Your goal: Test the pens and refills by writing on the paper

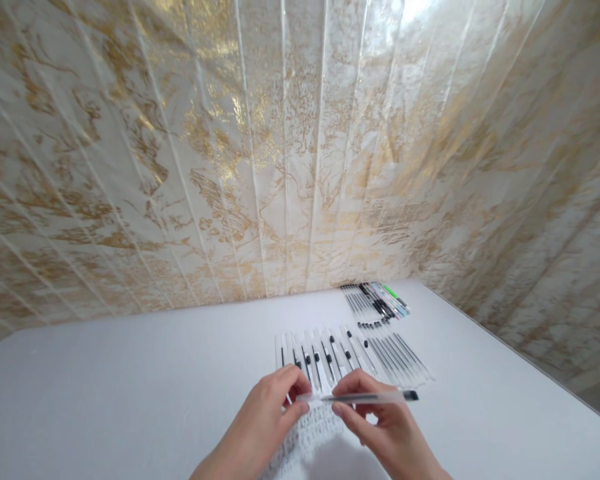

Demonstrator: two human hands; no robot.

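Between the thumb and fingers of my right hand (385,420) lies a gel pen (375,398), held level, with a clear barrel and a black end pointing right. My left hand (273,403) pinches a small translucent piece (305,397) that looks like a pen cap. The pen's tip end points at this piece; whether they touch I cannot tell. Just beyond my fingers is a row of clear pen caps and barrels (330,353) with dark refills and black plugs among them. Beneath my hands lies a sheet with dark printed marks (307,427).
Several long thin pen parts (400,357) lie side by side to the right. Behind them sit small black plugs (373,325) and a group of pens (380,303), one bright green. A white table (105,387) meets a gold-patterned sheet (220,200) at the back.
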